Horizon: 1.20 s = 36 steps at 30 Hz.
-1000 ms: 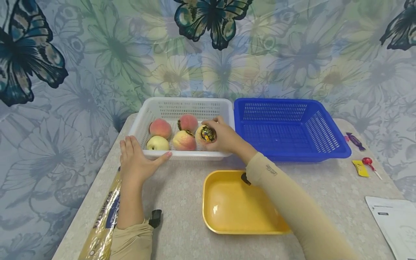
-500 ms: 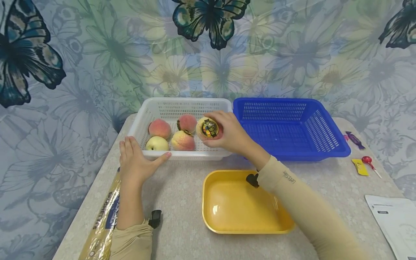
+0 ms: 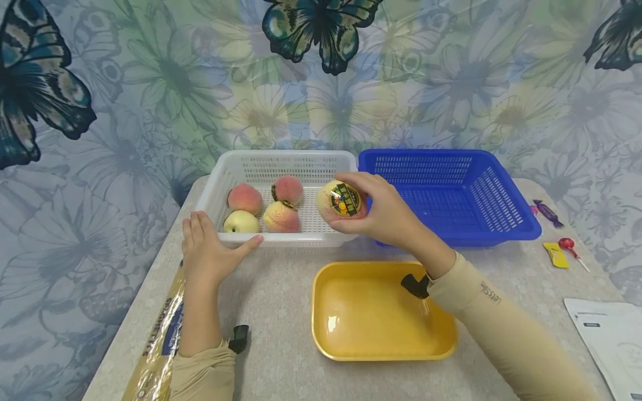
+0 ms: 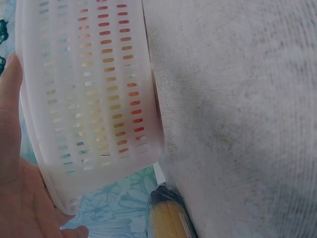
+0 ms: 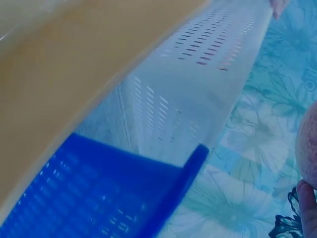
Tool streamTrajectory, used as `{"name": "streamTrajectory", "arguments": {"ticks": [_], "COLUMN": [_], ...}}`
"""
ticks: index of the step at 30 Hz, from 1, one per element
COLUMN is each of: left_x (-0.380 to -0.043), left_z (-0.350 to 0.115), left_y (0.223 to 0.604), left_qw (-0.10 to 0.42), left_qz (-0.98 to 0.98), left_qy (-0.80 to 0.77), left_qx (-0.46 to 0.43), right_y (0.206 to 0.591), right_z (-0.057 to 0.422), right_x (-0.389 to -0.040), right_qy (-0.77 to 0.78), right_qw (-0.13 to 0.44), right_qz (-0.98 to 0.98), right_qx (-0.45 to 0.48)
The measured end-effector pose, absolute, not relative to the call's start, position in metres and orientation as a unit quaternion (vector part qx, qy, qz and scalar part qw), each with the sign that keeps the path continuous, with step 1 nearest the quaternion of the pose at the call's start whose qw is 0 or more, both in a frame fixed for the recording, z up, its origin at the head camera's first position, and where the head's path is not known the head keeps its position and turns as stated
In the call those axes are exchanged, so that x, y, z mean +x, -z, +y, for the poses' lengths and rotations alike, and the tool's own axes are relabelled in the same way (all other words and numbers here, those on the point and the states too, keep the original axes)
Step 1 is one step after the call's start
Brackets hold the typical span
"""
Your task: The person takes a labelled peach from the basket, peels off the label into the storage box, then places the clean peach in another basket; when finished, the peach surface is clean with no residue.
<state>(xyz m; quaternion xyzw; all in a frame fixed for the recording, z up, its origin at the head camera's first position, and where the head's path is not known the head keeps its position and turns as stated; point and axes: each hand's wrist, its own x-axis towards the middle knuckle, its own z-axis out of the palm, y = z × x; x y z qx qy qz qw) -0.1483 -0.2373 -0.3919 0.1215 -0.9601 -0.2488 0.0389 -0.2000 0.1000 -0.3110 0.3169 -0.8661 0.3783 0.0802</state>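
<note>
Right hand [image 3: 383, 209] clasps the peach [image 3: 335, 208] over the right end of the white basket [image 3: 301, 239], presumably thumb-opposed against slipping; left hand [image 3: 213, 253], thumb splayed, rests on its near-left corner, likely steadying it.

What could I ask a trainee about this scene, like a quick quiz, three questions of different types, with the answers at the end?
1. Multiple choice: What does the right hand hold?
A) the red lollipop
B) the fruit with a black and yellow sticker
C) the yellow tray

2. True or false: The left hand touches the white basket.

3. Count: Leaving out the held one, how many pieces of fruit lie in the white basket?

Key: 1. B; 2. True; 3. Four
</note>
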Motion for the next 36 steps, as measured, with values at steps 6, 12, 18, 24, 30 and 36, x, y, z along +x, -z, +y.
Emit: {"name": "streamTrajectory", "arguments": {"ticks": [6, 12, 18, 24, 30, 36], "left_x": [-0.148, -0.147, -0.149, -0.154, -0.155, -0.154], "left_z": [-0.236, -0.236, -0.239, -0.245, -0.243, -0.241], "left_y": [0.391, 0.391, 0.393, 0.391, 0.387, 0.389], "left_qw": [0.037, 0.046, 0.049, 0.041, 0.029, 0.034], "left_qz": [-0.960, -0.959, -0.960, -0.961, -0.963, -0.962], "left_qy": [0.247, 0.250, 0.246, 0.244, 0.237, 0.240], "left_qx": [0.124, 0.125, 0.126, 0.125, 0.123, 0.128], "right_y": [0.306, 0.307, 0.311, 0.315, 0.317, 0.318], "right_z": [0.117, 0.133, 0.145, 0.152, 0.158, 0.162], "right_x": [-0.189, -0.184, -0.181, -0.179, -0.176, -0.171], "right_qy": [-0.373, -0.367, -0.371, -0.368, -0.378, -0.384], "right_qw": [0.087, 0.094, 0.096, 0.092, 0.079, 0.085], "right_qz": [-0.870, -0.873, -0.871, -0.875, -0.875, -0.870], "right_qx": [0.310, 0.308, 0.307, 0.301, 0.293, 0.298]}}
